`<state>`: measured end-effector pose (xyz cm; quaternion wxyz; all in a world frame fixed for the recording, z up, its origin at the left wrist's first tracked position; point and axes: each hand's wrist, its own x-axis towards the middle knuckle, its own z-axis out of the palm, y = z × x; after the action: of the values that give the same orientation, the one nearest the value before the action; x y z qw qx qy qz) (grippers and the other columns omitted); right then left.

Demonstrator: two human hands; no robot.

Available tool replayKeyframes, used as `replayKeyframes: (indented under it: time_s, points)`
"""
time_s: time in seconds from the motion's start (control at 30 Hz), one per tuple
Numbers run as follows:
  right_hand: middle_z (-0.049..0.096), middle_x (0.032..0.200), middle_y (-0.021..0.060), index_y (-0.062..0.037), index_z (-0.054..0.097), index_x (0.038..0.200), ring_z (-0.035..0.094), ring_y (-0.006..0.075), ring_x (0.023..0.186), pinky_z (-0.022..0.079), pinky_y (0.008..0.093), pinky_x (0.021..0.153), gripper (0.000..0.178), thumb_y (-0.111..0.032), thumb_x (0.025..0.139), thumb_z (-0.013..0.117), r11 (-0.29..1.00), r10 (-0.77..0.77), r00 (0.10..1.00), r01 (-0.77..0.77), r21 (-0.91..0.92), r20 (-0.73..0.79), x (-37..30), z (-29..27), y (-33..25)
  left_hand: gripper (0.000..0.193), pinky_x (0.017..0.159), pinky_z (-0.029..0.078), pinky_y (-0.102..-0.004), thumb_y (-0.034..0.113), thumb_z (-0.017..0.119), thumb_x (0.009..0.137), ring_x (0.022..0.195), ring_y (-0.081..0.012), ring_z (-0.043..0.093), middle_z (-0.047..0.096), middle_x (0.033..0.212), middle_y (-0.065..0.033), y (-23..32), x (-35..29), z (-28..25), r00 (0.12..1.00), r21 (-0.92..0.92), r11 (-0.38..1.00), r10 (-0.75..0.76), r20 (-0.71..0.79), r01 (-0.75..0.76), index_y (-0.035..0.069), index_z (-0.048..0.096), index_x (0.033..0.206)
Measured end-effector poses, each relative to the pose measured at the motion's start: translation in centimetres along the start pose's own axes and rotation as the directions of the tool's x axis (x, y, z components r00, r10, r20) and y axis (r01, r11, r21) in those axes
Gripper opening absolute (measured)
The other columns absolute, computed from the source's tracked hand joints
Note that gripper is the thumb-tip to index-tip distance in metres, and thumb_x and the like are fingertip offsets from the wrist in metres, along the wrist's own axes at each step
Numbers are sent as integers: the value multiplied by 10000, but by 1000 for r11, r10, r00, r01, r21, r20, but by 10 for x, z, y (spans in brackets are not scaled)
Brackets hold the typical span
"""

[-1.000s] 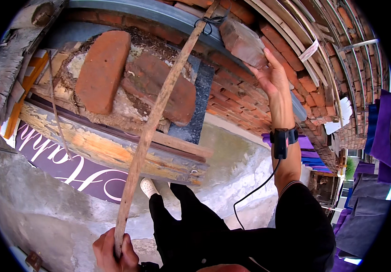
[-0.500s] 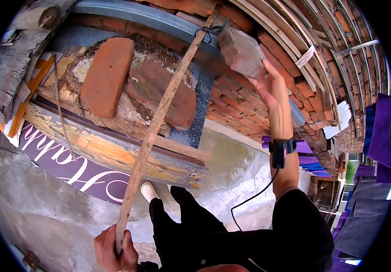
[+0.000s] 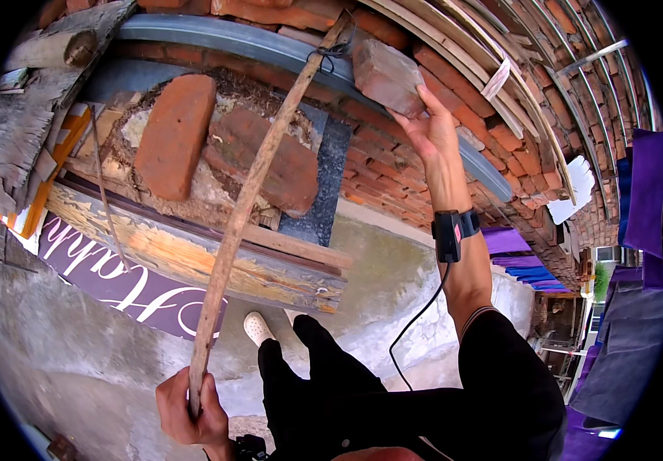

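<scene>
My left hand is closed round the lower end of a long wooden stick, which slants up to the far side. Black cord is wound about the stick near its far end. With my right arm stretched out, my right hand grips the near right corner of a pale reddish brick. That brick is at the grey metal rail and the stacked bricks, just right of the stick's corded end; whether it rests on them I cannot tell.
Two reddish bricks lie on a rubble-topped stand beneath the stick. A peeling wooden beam edges it, above a purple sign. The grey metal rail runs along stacked bricks. Wood strips lie far right; purple cloths hang right.
My right hand has carried the brick a little left and farther away, toward the stick's corded end. My left hand keeps its hold on the stick, and the view has shifted slightly.
</scene>
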<state>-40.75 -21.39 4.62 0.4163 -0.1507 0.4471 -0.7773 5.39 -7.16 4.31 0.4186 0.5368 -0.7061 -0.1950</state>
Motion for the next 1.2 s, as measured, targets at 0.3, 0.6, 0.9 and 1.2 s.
replayKeyframes:
  time_s: [0.3, 0.6, 0.9, 1.2]
  points:
    - [461, 1288, 166, 47, 458, 1238, 430, 324, 1221, 367, 508, 1030, 470, -104, 827, 628, 998, 48, 990, -42, -46, 136, -12, 0, -17, 210, 566, 452, -327, -4, 700, 713, 660, -260, 571, 618, 789, -153, -2, 0, -2, 1000, -29, 1000, 1, -12, -1, -51, 616, 899]
    - [492, 1240, 185, 61, 462, 1217, 471, 316, 1178, 379, 496, 1014, 488, -131, 811, 653, 985, 90, 992, -75, -155, 90, -34, -4, -22, 215, 579, 457, -330, 2, 702, 721, 663, -266, 577, 625, 793, -152, 2, 2, 0, 1000, -28, 999, 25, -6, -25, -42, 615, 912]
    - [507, 1219, 210, 38, 483, 1146, 533, 324, 1115, 478, 497, 927, 397, -160, 837, 634, 962, -141, 979, 171, -213, 148, -98, 28, -118, 206, 581, 443, -321, -8, 690, 733, 660, -248, 560, 613, 796, -138, -2, 2, 3, 999, -64, 997, 40, -27, -42, -38, 608, 919]
    - [493, 1193, 214, 46, 445, 1142, 505, 383, 1134, 442, 598, 933, 357, -107, 861, 602, 976, -191, 980, 184, -113, -54, 19, 21, -202, 175, 586, 419, -301, -41, 664, 733, 655, -221, 537, 591, 785, -121, 3, 4, 10, 998, -123, 992, 22, -55, -29, -27, 620, 901]
